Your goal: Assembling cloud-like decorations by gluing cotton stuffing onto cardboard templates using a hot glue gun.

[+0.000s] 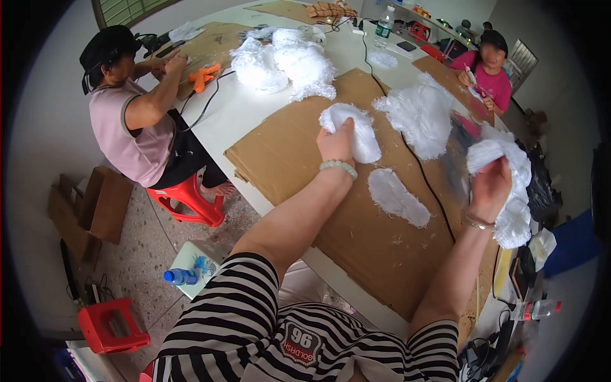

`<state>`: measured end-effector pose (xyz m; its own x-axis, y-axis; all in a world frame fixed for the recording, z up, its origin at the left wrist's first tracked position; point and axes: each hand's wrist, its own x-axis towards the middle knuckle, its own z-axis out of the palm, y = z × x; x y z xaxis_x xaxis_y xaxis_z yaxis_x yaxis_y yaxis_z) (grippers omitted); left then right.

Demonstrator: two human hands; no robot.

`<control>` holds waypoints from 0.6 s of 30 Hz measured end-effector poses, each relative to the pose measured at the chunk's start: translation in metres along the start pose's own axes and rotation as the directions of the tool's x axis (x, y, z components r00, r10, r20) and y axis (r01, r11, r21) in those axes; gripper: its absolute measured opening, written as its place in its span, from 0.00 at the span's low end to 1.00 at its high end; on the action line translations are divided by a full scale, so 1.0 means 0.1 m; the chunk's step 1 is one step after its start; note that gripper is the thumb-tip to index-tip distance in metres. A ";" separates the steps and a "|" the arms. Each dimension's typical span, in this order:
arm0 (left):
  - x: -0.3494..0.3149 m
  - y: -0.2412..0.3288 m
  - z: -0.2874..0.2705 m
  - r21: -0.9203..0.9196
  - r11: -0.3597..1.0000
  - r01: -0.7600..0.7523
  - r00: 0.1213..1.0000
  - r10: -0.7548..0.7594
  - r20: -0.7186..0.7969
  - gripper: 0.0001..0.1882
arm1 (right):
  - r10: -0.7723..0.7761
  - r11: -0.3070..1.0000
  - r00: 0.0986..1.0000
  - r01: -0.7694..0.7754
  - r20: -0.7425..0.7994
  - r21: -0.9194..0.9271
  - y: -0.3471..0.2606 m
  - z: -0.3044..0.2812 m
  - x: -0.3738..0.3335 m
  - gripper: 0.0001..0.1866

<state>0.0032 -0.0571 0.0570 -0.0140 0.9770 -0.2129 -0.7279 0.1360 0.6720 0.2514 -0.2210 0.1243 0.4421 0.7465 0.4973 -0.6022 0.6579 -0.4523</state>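
Observation:
My left hand grips a rounded white fluffy cloth piece, thumb on top, above the brown cardboard. At the right, my right hand has its fingers curled round another white cloth piece, beside a heap of similar white cloth. Between my hands a flat, long oval white piece lies on the cardboard. Farther off sits a loose pile of white cloth. The palm side of my left hand is hidden by the piece it holds.
A black cable runs across the cardboard. Larger white bundles lie at the far left, near an orange glue gun. A person sits at the left, another at the far right. A water bottle stands at the back.

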 end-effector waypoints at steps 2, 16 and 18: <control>0.00 -0.05 0.04 0.024 1.000 0.014 1.000 -0.014 0.008 0.15 | -0.032 0.999 0.999 0.031 -0.009 -0.035 -0.18 0.18 0.01 0.13; -0.06 0.01 0.05 -0.029 0.998 0.061 0.985 -0.056 0.162 0.17 | -0.138 -0.514 0.984 0.026 0.112 -0.858 0.69 0.19 1.21 0.17; -0.07 0.02 0.05 -0.037 0.994 0.104 0.978 -0.095 0.184 0.18 | 0.014 -0.646 0.999 0.033 0.032 -0.763 0.88 0.06 1.19 0.19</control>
<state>0.0054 -0.0628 0.0631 0.1821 0.9730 -0.1417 -0.7502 0.2306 0.6196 0.2474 -0.0748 0.1479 0.4124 0.7520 0.5141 0.9106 -0.3245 -0.2559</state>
